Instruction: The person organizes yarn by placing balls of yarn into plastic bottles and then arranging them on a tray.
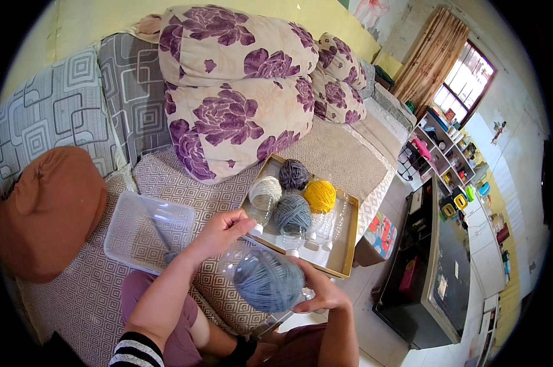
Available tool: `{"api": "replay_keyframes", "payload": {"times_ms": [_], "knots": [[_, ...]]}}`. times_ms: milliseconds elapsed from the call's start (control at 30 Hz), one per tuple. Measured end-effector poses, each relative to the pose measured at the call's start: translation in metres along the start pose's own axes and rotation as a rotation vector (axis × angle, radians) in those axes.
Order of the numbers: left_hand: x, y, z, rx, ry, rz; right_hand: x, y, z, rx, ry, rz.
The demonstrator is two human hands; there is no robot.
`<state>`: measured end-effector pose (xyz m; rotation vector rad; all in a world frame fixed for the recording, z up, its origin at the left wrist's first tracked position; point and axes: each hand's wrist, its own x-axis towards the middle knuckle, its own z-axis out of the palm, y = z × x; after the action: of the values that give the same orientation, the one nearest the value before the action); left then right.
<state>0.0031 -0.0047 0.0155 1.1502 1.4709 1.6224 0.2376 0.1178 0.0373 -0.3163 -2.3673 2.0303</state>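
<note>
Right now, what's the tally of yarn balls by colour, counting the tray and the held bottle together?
White yarn ball: 1
Dark grey yarn ball: 1
Yellow yarn ball: 1
Blue-grey yarn balls: 2, one tray ball, one bottled ball at the right hand
Total: 5

The bare right hand (322,287) covers one end of the clear, rounded plastic bottle (227,266), and the fingertips beneath it are out of sight. Whether the bare left hand (221,231), thumb against fingers, pinches a fine strand is too small to tell. The left forearm hides the near right corner of the clear rectangular plastic box (148,229). The right hand and bottle block part of the near edge of the shallow gold-rimmed tray (353,244). The lower edge cuts off the black-and-white striped cuff (136,353). Small items crowding the distant shelves (441,145) are unreadable.
</note>
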Motion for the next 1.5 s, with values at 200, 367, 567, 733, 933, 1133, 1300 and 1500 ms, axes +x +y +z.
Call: {"api": "replay_keyframes", "payload": {"times_ms": [200,367,567,733,933,1133,1300,1500], "knots": [[-0.002,-0.031,0.031,0.136,-0.094,0.041,0.01,0.011,0.002,0.334,0.445,-0.231],[-0.012,-0.004,0.054,0.573,-0.488,0.106,0.02,0.012,0.001,0.152,0.679,-0.244],[-0.008,0.006,0.026,0.277,-0.236,0.109,0.004,0.006,-0.002,-0.434,0.216,0.168],[0.0,-0.005,0.001,0.073,-0.009,0.033,0.001,-0.006,0.0,-0.121,-0.106,-0.007],[-0.008,-0.02,0.044,0.214,-0.167,0.011,0.008,0.005,0.003,0.317,0.539,-0.239],[-0.014,0.008,0.051,0.438,-0.531,0.035,0.018,0.012,0.004,0.05,0.679,-0.131],[-0.006,0.01,0.021,0.264,-0.201,0.081,0.007,-0.007,0.006,-0.409,0.086,0.216],[0.007,-0.021,0.008,-0.082,0.024,-0.001,-0.001,0.002,-0.005,0.041,0.015,-0.06]]}}
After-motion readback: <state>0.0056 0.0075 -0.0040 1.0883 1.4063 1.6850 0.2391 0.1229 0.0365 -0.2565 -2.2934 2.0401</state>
